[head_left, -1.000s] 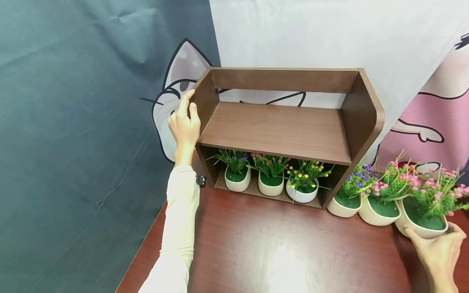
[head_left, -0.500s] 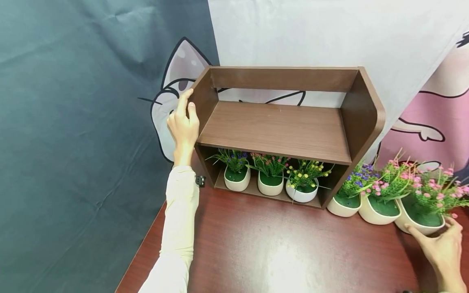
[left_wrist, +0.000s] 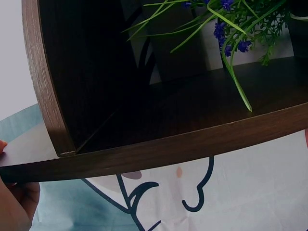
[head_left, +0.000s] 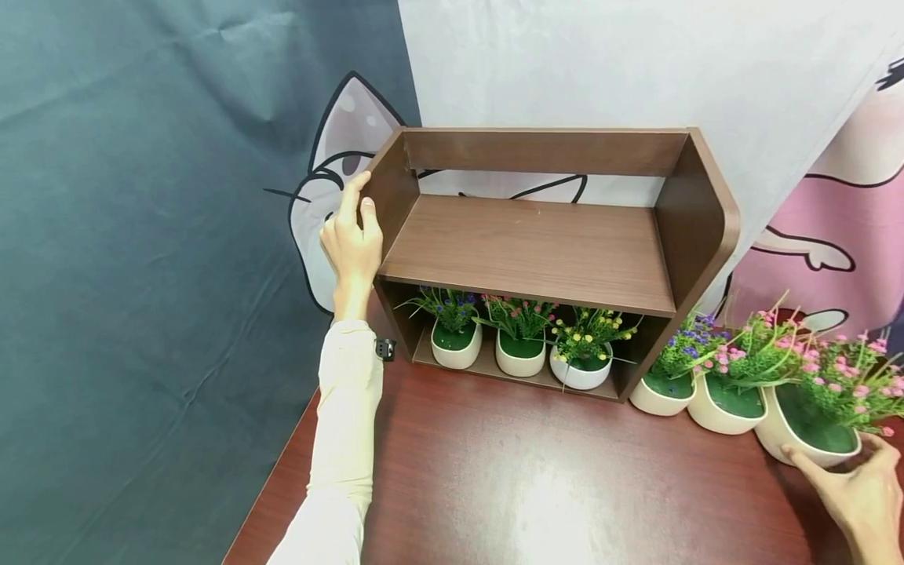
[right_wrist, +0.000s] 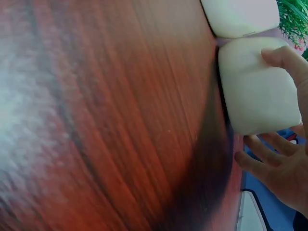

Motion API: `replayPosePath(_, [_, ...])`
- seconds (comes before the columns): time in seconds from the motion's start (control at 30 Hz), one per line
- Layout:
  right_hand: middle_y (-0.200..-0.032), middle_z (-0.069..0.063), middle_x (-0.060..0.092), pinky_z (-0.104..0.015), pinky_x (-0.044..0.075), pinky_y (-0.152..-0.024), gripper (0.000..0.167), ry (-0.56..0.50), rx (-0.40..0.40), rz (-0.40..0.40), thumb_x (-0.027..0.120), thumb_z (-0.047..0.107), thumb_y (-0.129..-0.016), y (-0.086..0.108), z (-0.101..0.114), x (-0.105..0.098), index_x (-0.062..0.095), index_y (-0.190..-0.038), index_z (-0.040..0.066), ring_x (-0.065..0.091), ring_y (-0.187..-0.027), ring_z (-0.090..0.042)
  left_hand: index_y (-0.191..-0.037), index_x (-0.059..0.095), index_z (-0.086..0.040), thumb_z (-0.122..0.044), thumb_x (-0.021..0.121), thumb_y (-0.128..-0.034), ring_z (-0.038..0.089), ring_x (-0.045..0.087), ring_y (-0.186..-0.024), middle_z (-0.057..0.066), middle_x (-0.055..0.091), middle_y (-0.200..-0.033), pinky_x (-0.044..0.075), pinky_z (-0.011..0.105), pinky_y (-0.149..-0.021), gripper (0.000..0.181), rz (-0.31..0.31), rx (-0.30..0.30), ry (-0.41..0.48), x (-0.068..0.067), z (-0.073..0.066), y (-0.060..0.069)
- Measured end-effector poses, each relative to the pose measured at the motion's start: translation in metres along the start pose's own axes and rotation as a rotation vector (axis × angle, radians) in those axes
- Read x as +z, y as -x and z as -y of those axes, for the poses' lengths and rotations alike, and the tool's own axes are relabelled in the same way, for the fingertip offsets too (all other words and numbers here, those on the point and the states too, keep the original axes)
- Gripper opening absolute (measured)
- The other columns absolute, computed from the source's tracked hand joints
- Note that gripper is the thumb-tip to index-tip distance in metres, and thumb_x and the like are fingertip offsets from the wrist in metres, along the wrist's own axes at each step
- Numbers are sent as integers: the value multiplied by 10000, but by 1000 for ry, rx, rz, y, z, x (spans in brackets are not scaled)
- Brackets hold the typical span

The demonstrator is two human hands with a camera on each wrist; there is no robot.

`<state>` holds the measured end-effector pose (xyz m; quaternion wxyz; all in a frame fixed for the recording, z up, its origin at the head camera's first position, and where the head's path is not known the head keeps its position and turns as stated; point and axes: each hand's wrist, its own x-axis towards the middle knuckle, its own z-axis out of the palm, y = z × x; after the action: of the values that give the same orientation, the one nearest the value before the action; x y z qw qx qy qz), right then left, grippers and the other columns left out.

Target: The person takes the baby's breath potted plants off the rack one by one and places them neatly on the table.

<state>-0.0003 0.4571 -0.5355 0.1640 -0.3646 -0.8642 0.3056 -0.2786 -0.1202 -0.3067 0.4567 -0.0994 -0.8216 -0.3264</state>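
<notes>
My left hand (head_left: 353, 243) grips the upper left side panel of a brown wooden shelf (head_left: 530, 243). In the left wrist view, the fingers (left_wrist: 26, 199) show below the panel's edge, with a fingertip above it. At far right my right hand (head_left: 862, 490) holds a cream pot of artificial pink flowers (head_left: 808, 439) on the table. The right wrist view shows the thumb (right_wrist: 284, 60) against the pot's wall and the other fingers beside its end. This pot is rightmost in a row with a second pink-flowered pot (head_left: 730, 408) and a purple-flowered pot (head_left: 660, 396).
Inside the lower compartment stand a blue-flowered pot (head_left: 455, 345), a red-flowered pot (head_left: 520, 353) and a yellow-flowered pot (head_left: 581, 365). The glossy reddish table (head_left: 480, 455) reaches forward of the shelf. Behind hang a grey-green cloth (head_left: 155, 235) and a printed pale backdrop (head_left: 565, 63).
The rightmost pot shifted slightly back, then slightly nearer again, with my right hand on it. My left hand stays on the shelf panel.
</notes>
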Motion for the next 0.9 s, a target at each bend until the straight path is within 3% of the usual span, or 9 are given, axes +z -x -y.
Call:
replayPosePath(0.17, [-1171,-307,414,-383,264,-649,934,-49,-28,-45,770,246,-680,-1,2,5,217,-1393,8,421,-974,-479,-1245,597,-205,-228,429,-924,297,455,-534,138,671,-881,331,412,-562,363,5,-1,0,-1,0,0])
replayPosePath(0.37, [-1280,-365,328,-583,255,-853,922,-61,-15,52,701,281,-759,-9,8,10,121,-1423,9,340,-1111,-558,-1244,595,-209,-218,432,-921,307,494,-576,110,679,-958,361,425,-587,362,13,-3,-6,-1,-1,0])
replayPosePath(0.43, [-1283,-374,314,-594,239,-879,922,-69,-21,64,692,273,-764,-12,9,10,106,-1420,-1,328,-1113,-566,-1240,598,-203,-213,432,-921,318,510,-594,90,678,-1014,368,429,-591,360,7,1,-7,-1,0,0])
replayPosePath(0.63, [-1277,-399,301,-602,248,-865,1008,-66,-40,99,717,308,-748,-11,9,13,39,-1427,-2,348,-1070,-578,-1228,609,-202,-214,431,-921,315,497,-578,89,683,-969,350,414,-569,355,-17,7,2,-2,2,-2])
replayPosePath(0.9, [-1329,-403,313,-605,239,-923,1043,-18,23,83,718,356,-746,16,21,0,48,-1440,-41,333,-1148,-561,-1233,602,-196,-210,434,-919,313,500,-580,52,666,-1089,365,430,-593,357,-2,3,2,0,0,0])
